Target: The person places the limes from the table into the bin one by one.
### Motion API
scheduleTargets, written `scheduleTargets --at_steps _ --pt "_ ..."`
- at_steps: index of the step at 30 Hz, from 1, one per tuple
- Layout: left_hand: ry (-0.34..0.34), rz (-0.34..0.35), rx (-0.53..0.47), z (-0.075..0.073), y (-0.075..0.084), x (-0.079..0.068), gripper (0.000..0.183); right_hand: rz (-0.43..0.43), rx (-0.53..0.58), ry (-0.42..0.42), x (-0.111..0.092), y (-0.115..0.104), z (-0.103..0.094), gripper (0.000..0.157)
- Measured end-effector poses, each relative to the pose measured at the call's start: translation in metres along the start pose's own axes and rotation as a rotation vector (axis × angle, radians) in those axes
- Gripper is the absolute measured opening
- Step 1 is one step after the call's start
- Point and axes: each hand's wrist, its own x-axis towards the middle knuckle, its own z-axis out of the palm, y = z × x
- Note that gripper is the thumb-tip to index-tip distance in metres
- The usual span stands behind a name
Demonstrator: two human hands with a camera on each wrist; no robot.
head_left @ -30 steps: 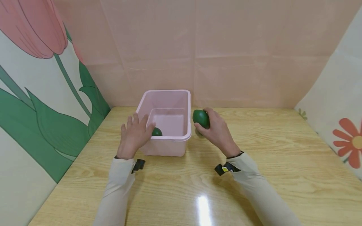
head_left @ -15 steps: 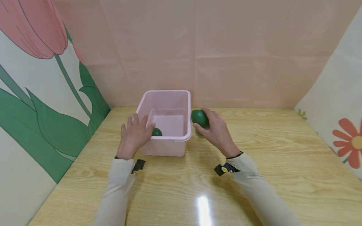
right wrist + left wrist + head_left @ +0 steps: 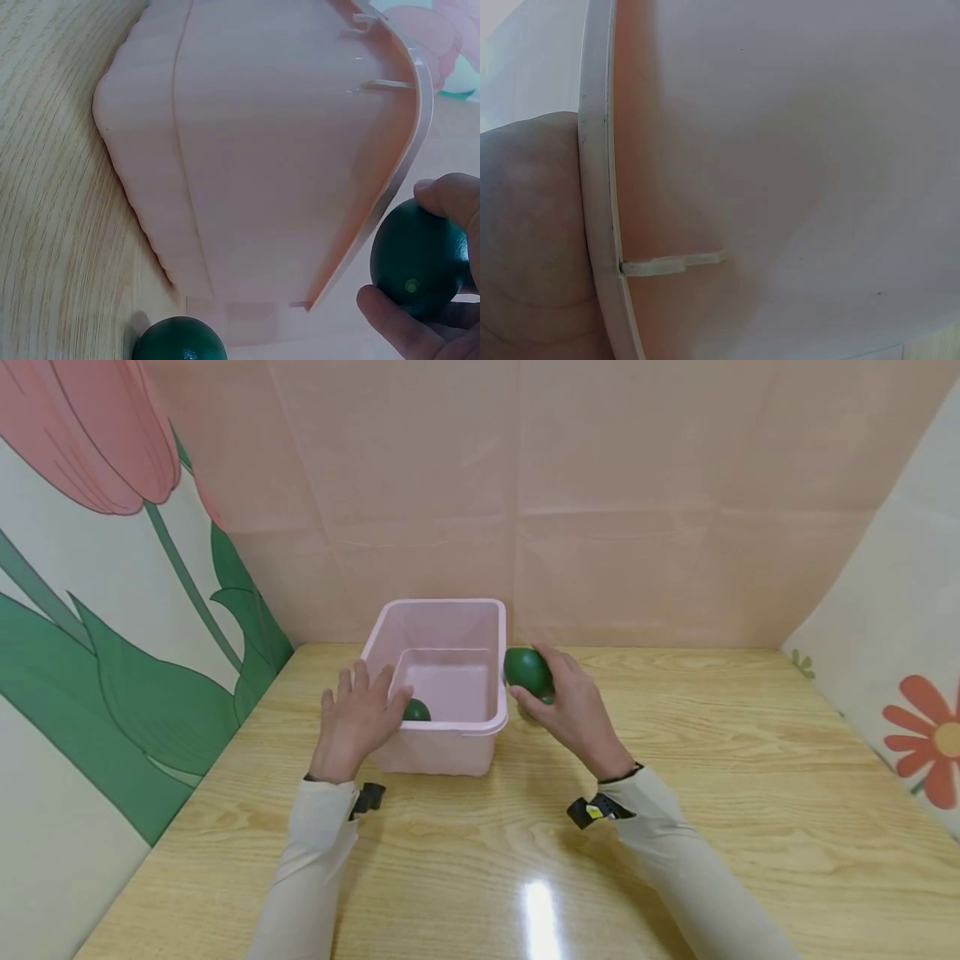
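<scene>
My right hand (image 3: pixel 581 710) holds a glossy dark green, egg-shaped fruit (image 3: pixel 527 672) between thumb and fingers, by the right rim of a pink plastic bin (image 3: pixel 491 727). A small pale spot marks the fruit's end in the right wrist view. Lower in that view, a second green fruit (image 3: pixel 180 341) lies on the table; only a sliver shows in the head view, below the held one. Inside the bin's near left corner sits another green fruit (image 3: pixel 417 710), partly hidden. The left hand (image 3: pixel 358 718) rests across that corner with fingers spread, its palm touching the rim.
The wood-grain table (image 3: pixel 712 793) reaches back to a pink cloth wall (image 3: pixel 637 510). Side panels carry a printed tulip (image 3: pixel 97 435) and a red flower (image 3: pixel 930 737). Each wrist wears a black strap with a camera.
My right hand has shifted slightly left with its fruit, from just off the bin to its rim. A bit of the fruit below has come into sight. The left hand stays put.
</scene>
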Motion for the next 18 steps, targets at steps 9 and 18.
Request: scheduleTargets --at_steps 9,18 --pt "0.001 -0.006 0.001 0.0002 -0.0004 0.0003 0.065 -0.035 0.017 0.022 -0.0009 -0.0026 0.0012 0.067" --pt "0.008 0.000 -0.005 0.0006 -0.0004 -0.0003 0.066 -0.066 0.025 0.036 -0.0006 -0.0043 0.0017 0.067"
